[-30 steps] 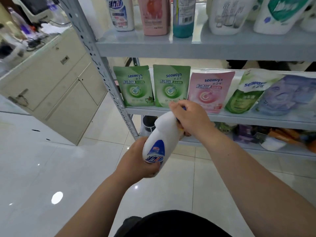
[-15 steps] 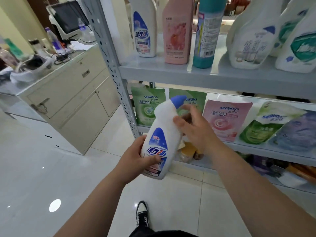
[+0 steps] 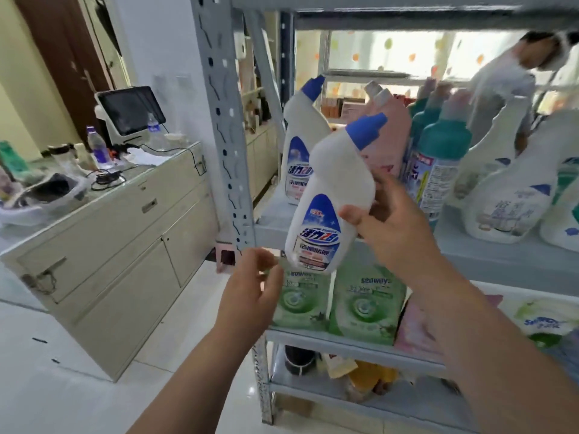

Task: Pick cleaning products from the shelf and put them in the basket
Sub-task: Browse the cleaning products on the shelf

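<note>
My right hand (image 3: 390,223) grips a white cleaner bottle (image 3: 332,198) with a blue cap and a blue label, holding it tilted in front of the grey metal shelf (image 3: 488,258). My left hand (image 3: 250,292) hangs just below the bottle's base with loosely curled fingers and holds nothing. A matching white bottle (image 3: 302,145) stands on the shelf behind it, next to a pink bottle (image 3: 388,133) and teal bottles (image 3: 441,164). No basket is in view.
Green refill pouches (image 3: 363,305) stand on the lower shelf. White spray bottles (image 3: 507,195) fill the shelf's right side. A beige cabinet (image 3: 103,245) with a monitor (image 3: 130,111) and clutter is at the left. A person (image 3: 513,73) stands behind the shelf at top right.
The bottle went from my left hand to my right and rose to the upper shelf's level. My left hand let go and dropped just below it. The view tilted upward.
</note>
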### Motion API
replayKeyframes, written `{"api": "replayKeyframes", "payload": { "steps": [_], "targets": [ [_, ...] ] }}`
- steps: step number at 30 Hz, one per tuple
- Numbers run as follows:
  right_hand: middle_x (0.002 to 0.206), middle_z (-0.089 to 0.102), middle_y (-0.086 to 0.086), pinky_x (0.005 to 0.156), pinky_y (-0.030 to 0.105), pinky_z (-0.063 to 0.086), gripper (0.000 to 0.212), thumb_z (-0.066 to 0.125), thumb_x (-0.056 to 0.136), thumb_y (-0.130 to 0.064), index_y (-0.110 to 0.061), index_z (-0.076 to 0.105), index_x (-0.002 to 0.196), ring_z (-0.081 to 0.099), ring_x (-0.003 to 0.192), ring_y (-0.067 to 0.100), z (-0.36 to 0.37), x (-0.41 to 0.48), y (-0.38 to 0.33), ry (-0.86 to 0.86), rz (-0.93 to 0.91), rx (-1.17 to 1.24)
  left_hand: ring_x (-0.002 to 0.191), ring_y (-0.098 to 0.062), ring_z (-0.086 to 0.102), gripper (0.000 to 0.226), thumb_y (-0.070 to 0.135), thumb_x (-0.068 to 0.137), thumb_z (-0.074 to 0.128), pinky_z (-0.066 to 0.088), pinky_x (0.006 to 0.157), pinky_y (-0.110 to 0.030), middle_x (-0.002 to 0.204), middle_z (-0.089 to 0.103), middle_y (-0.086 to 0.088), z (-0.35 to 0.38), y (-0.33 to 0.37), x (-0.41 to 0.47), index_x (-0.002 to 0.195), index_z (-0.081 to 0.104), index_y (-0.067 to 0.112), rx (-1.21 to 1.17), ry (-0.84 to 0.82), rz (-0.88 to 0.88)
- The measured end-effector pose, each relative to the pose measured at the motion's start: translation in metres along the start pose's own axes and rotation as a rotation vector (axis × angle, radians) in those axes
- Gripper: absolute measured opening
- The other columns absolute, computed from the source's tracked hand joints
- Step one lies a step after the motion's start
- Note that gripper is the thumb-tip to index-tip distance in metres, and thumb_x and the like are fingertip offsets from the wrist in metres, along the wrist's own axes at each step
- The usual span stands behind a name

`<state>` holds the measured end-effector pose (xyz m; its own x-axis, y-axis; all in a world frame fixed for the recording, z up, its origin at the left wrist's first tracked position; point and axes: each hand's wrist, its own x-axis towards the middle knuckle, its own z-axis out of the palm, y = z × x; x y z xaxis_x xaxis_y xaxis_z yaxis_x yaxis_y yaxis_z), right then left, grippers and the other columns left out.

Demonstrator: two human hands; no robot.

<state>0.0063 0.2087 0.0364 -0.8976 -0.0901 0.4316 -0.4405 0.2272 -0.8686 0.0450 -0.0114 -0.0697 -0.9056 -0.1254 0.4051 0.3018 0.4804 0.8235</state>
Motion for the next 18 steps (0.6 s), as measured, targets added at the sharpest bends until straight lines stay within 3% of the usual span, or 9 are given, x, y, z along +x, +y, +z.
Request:
{"api": "replayKeyframes", "payload": {
  "steps": [2,4,5,9,12,15,18],
  "targets": [
    [0.113,0.071,-0.025,0.087,0.04,0.062,0.051,0.079,0.081,-0.048,-0.075,0.047,0.109,0.069,0.104,-0.001,0.009,0.018,-0.007,0.054,-0.038,-0.051,0.102,-0.002,0.054,0.031,0.043,0.09,0.051,0.054,0.092,-0.028,0.112,0.06,0.012,-0.002,-0.012,0.011,0.113,0.061,0.025,0.351,-0.018,0.298],
    [0.118,0.07,-0.022,0.088,0.036,0.061,0.055,0.078,0.088,-0.038,-0.074,0.045,0.113,0.068,0.106,-0.001,0.019,0.035,-0.01,0.092,-0.078,-0.1,0.118,-0.015,0.052,0.039,0.034,0.088,0.058,0.048,0.101,-0.033,0.122,0.062,0.001,0.002,-0.017,0.025,0.123,0.066,0.016,0.585,-0.046,0.591],
    [0.119,0.069,-0.022,0.087,0.031,0.06,0.056,0.078,0.089,-0.037,-0.073,0.045,0.116,0.067,0.107,-0.003,0.024,0.042,-0.011,0.105,-0.093,-0.124,0.124,-0.022,0.052,0.044,0.032,0.087,0.063,0.048,0.105,-0.038,0.127,0.063,-0.003,0.004,-0.017,0.033,0.128,0.066,0.014,0.657,-0.069,0.653],
    [0.12,0.067,-0.019,0.075,0.01,0.053,0.057,0.076,0.092,-0.035,-0.049,0.046,0.138,0.065,0.104,-0.006,0.041,0.068,-0.005,0.15,-0.103,-0.197,0.129,-0.039,0.055,0.066,0.029,0.079,0.074,0.044,0.111,-0.057,0.136,0.061,-0.016,0.006,-0.011,0.056,0.14,0.06,0.007,0.809,-0.138,0.647],
    [0.119,0.066,-0.018,0.083,0.027,0.059,0.058,0.074,0.093,-0.036,-0.045,0.046,0.143,0.066,0.104,0.001,0.051,0.08,0.001,0.15,-0.102,-0.266,0.129,-0.04,0.056,0.081,0.036,0.075,0.077,0.04,0.112,-0.062,0.14,0.059,-0.016,0.008,-0.013,0.063,0.147,0.053,0.009,0.88,-0.165,0.599],
    [0.124,0.061,-0.002,0.09,0.045,0.059,0.057,0.072,0.093,-0.043,-0.042,0.046,0.144,0.066,0.107,0.018,0.057,0.094,0.007,0.157,-0.102,-0.38,0.126,-0.038,0.059,0.083,0.039,0.073,0.077,0.041,0.111,-0.064,0.137,0.061,-0.013,0.012,-0.02,0.067,0.147,0.054,0.011,0.884,-0.159,0.591],
    [0.128,0.06,0.003,0.093,0.048,0.059,0.059,0.068,0.096,-0.043,-0.041,0.043,0.149,0.064,0.113,0.022,0.06,0.103,0.01,0.151,-0.074,-0.388,0.122,-0.036,0.06,0.082,0.038,0.07,0.077,0.042,0.11,-0.064,0.133,0.062,-0.01,0.014,-0.026,0.072,0.146,0.056,0.013,0.853,-0.138,0.626]
  ]
}}
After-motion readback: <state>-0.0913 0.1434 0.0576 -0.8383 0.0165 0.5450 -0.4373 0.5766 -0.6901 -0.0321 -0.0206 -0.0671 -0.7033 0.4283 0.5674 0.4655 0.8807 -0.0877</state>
